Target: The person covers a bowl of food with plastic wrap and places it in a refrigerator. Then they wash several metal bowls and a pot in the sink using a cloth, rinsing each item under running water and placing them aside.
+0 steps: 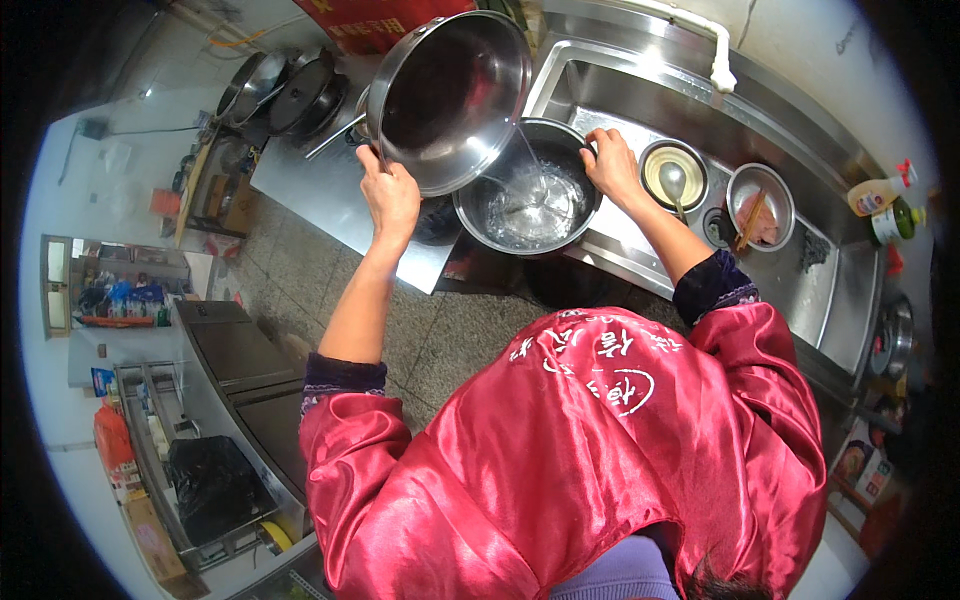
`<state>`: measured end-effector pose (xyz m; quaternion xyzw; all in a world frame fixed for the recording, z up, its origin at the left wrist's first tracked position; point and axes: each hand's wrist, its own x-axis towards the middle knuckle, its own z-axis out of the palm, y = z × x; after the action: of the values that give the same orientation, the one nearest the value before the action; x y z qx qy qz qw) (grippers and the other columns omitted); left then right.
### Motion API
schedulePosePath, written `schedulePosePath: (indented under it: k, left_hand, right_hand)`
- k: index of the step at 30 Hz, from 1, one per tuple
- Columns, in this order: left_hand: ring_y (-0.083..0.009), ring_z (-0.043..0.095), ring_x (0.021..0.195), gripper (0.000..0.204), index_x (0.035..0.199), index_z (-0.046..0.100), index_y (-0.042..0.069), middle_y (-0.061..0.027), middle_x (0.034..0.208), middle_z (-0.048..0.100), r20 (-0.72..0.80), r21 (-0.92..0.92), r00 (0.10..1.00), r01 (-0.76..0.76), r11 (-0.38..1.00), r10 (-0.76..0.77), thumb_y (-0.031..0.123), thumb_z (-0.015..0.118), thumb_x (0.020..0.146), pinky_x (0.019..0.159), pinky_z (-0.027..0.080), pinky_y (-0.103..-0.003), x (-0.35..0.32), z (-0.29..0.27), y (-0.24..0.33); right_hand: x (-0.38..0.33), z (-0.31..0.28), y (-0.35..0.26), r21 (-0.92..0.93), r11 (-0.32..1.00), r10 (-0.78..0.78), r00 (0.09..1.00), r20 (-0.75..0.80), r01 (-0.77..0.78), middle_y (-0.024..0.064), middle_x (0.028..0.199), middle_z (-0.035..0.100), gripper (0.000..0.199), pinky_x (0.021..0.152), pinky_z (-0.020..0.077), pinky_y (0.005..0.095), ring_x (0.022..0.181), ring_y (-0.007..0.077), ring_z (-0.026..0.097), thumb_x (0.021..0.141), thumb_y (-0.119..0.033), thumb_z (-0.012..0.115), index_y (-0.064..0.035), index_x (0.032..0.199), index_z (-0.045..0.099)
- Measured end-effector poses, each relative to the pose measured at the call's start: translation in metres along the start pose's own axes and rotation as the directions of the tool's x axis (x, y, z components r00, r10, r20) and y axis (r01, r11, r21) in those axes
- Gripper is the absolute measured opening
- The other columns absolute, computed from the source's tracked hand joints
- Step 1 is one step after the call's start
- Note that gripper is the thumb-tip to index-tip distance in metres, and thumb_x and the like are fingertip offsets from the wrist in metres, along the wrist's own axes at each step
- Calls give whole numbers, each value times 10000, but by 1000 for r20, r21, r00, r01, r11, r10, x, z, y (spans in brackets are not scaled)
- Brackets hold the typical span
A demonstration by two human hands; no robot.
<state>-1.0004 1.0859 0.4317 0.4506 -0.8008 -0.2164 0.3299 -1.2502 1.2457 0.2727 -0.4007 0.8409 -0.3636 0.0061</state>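
My left hand (388, 195) is closed on the lower rim of a large shiny steel pot (440, 105), which is tipped to the right. Clear water streams from it into a second, round steel pot (530, 243), whose bottom holds rippling water. My right hand (612, 165) grips that lower pot's right rim, fingers curled over the edge. The lower pot sits at the sink's front left corner. Beside my right wrist stands a small bowl (660, 150) of pale yellowish liquid with a ladle (673, 180) in it.
Right of the ladle, a steel bowl (785, 205) holds pinkish food and chopsticks (750, 220). A white pipe (718, 50) hangs over the steel sink (605, 55). Bottles (890, 210) stand far right. Left are a steel table (310, 180) and dark pans (300, 95); behind, a counter (240, 350).
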Motion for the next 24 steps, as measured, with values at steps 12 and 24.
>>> schedulePosePath:
  k: [12,24]
  left_hand:
    - [-451,642,748,273,1151,363,-22,-319,831,621,-40,-168,995,82,982,-90,40,412,890,596,526,-502,3,11,21]
    - [-468,562,1054,398,1229,318,-152,-270,1216,446,926,-235,285,948,214,-248,-4,377,864,704,607,-558,-49,56,91]
  right_hand:
    - [3,21,22,217,975,-58,995,75,41,189,969,666,286,768,522,387,844,304,669,852,-161,636,7,1079,590]
    - [88,-170,126,199,960,261,881,-395,-196,115,875,701,330,748,520,352,794,219,689,915,-359,568,-59,1016,664]
